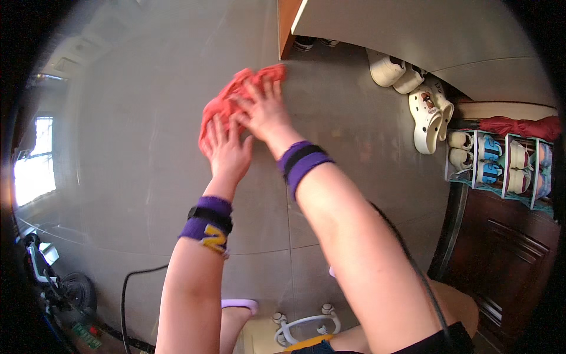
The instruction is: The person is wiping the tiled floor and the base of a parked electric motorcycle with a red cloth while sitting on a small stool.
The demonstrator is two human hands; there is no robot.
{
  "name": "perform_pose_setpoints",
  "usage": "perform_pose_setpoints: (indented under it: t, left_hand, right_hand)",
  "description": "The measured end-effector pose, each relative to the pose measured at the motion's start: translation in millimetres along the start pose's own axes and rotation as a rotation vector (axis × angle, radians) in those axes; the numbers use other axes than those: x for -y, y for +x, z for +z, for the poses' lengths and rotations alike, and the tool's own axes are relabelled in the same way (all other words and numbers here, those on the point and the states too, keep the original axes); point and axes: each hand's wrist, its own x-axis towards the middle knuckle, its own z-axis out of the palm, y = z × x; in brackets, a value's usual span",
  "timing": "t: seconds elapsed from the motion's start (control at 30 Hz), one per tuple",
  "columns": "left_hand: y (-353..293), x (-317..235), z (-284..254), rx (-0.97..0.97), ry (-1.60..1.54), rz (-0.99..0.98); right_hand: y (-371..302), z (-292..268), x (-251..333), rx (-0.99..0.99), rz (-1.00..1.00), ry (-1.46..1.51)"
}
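A crumpled coral-red cloth point(221, 106) lies on the grey tiled floor point(165, 141) ahead of me. My left hand point(229, 152) rests on its near left part, fingers stretched forward and slightly apart. Farther right, my right hand point(265, 112) presses on the cloth with its fingers spread flat. Both palms face down, so their undersides are hidden. Each wrist wears a purple band with a black strap.
At the right, white clogs point(425, 121) and white shoes point(386, 69) stand beside a cabinet point(407, 29). A shoe rack point(506, 168) is near a dark wooden door point(501, 253). A wheeled stool base point(306, 324) sits below me; a wheeled vehicle point(76, 292) stands lower left.
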Motion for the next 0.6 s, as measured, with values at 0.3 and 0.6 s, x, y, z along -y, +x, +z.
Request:
perform_pose_setpoints:
  t: [0.3, 0.6]
  left_hand:
    - [-104.6, -75.9, 25.8, 0.166, -0.04, 0.475]
    - [-317.9, 29.8, 25.2, 0.407, -0.037, 0.36]
  right_hand:
    - [-204.7, -61.2, -13.7, 0.062, 0.435, -0.154]
    - [-302.8, -84.9, 173.0, 0.192, 0.479, 0.311]
